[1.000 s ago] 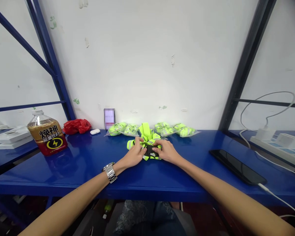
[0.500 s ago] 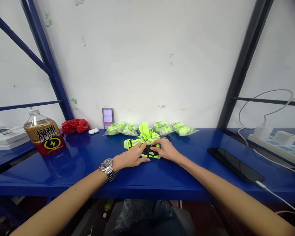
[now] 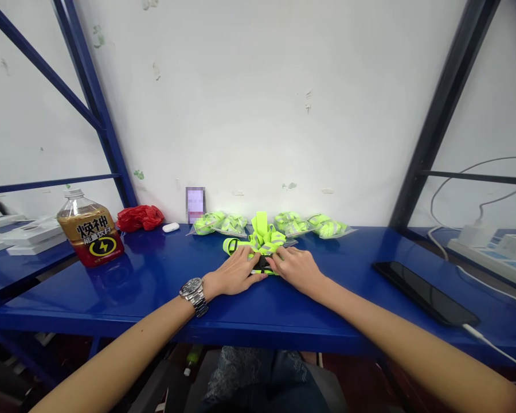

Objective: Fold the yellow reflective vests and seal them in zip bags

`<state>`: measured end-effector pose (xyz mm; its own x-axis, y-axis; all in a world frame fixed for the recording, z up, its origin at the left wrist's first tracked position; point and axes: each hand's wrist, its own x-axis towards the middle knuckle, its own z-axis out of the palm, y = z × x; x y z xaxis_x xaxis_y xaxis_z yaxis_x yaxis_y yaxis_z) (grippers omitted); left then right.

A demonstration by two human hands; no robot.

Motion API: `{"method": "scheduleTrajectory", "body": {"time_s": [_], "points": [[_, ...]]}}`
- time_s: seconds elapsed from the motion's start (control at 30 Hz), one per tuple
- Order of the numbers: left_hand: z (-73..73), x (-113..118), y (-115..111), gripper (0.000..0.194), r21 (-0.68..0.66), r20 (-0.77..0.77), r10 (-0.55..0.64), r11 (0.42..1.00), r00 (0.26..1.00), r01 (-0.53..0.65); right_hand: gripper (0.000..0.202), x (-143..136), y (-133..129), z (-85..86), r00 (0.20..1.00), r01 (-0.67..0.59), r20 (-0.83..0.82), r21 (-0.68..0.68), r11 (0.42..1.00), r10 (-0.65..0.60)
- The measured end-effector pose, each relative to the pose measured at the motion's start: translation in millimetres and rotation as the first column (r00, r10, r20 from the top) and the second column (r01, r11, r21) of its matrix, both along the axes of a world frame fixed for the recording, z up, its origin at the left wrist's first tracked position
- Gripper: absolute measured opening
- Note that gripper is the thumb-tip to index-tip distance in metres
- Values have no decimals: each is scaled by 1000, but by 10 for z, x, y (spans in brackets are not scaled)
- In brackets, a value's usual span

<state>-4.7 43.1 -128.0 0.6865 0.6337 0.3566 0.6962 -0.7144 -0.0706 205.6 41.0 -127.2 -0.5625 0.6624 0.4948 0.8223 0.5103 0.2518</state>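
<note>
A neon yellow-green reflective strap bundle point(image 3: 264, 236) lies on the blue table, with a loop standing up at its back. Its black buckle point(image 3: 263, 264) sits at the front, between my hands. My left hand point(image 3: 237, 271), with a watch on the wrist, is closed on the bundle's left front side. From the right, my right hand point(image 3: 298, 268) grips the bundle beside the buckle, fingers bent. The fingertips partly hide the buckle and the front straps.
Several bagged neon straps point(image 3: 290, 223) lie along the wall behind. A large bottle point(image 3: 92, 232), red bag point(image 3: 140, 218), white case point(image 3: 171, 228) and upright phone point(image 3: 195, 204) are left. A black phone point(image 3: 425, 292) and power strip point(image 3: 494, 258) are right.
The view has shifted, so most things appear further right. My right hand's fingers have curled more over the bundle's right side, covering more of it. My left hand keeps its place on the bundle.
</note>
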Motion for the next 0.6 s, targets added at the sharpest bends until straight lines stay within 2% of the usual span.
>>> {"method": "scheduleTrajectory", "body": {"time_s": [0.13,0.2,0.27,0.43,0.6], "points": [[-10,27,19,47,86,-90,13,996,996,-5,43,129,37,-12,960,-273,80,57,960,268],[-16,42,30,48,123,-121,11,992,993,4,40,166,65,-23,939,-330,121,59,942,322],[-15,45,31,47,128,-118,14,992,993,2,34,169,94,-29,949,-289,143,28,957,282],[5,11,-11,34,17,-44,4,1000,999,-4,32,120,132,10,971,-159,165,-106,982,175],[-22,54,-13,18,56,15,-2,998,1000,1,39,106,129,56,984,-50,160,-155,987,75]]}}
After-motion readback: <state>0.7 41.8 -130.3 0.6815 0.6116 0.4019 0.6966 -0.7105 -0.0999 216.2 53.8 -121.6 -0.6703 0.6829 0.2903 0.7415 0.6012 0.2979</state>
